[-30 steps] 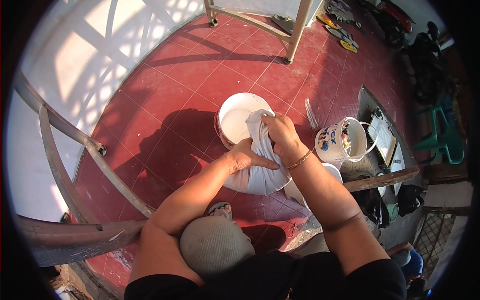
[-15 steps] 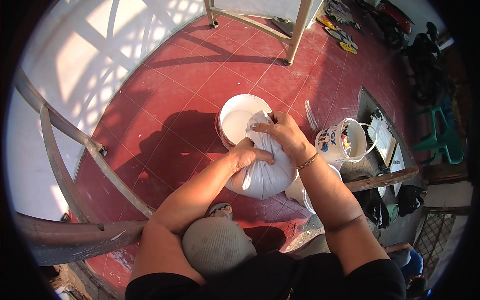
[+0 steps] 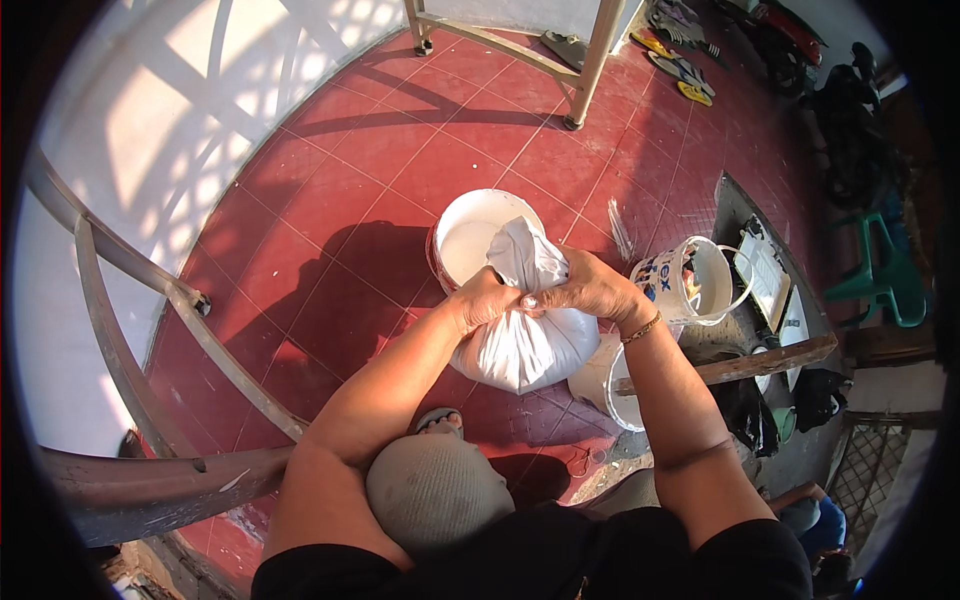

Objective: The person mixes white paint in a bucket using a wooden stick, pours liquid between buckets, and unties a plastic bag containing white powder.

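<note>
— While both hands are bunched at the neck of that bulging white cloth bag (image 3: 525, 340), look how it hangs just above the round white plastic bucket (image 3: 470, 240) on the red tiled floor (image 3: 330, 200).

— Yes, the left hand (image 3: 487, 300) is closed tight around the gathered top, and the right hand (image 3: 590, 290), with a thin gold bracelet (image 3: 641, 329) at the wrist, is clamped on the twist beside it. Neither hand is open.

— To my eye the bag sits a little nearer the person than the bucket's middle. For a clean job I'd say keep it centred over the opening.

— Agreed, and keep the twist tight at the neck so nothing escapes from the top. A firm, even squeeze from above seems wiser than a jerk.

— What's around it?

— A second white pail (image 3: 605, 385) is just beside the bag on the right, partly hidden by the forearm. Further right stands a printed white bucket with a wire handle (image 3: 690, 280), next to a rough wooden plank (image 3: 760, 362).

— And that curved grey metal railing (image 3: 150, 300) on the left?

— Well apart from the work, no bother at all.
</note>
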A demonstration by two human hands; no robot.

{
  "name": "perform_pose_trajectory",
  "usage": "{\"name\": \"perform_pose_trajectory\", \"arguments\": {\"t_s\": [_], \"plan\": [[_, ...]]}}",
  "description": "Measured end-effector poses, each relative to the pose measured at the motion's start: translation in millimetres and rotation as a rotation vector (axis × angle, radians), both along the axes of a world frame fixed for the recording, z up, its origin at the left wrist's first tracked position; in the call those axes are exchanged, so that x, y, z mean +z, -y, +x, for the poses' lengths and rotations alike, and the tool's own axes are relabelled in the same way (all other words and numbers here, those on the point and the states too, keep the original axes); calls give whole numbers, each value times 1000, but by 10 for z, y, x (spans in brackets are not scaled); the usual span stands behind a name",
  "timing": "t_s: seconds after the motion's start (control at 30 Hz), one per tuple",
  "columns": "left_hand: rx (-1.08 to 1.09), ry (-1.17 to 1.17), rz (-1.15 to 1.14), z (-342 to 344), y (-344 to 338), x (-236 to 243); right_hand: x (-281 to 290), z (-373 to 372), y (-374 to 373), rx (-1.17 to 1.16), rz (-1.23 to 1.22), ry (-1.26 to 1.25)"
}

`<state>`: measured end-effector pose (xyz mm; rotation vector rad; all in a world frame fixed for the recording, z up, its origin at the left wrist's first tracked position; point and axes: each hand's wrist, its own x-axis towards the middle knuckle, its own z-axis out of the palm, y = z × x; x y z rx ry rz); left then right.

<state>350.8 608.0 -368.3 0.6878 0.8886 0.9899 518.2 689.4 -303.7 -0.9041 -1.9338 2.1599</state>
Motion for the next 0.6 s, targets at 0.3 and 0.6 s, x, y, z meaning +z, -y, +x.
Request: {"name": "perform_pose_trajectory", "arguments": {"t_s": [0.3, 0.6], "plan": [[34, 117, -65, -49, 26, -94, 62, -86, 102, -111, 281, 239], [47, 257, -108, -21, 75, 124, -177, -107, -52, -148, 424, 331]]}}
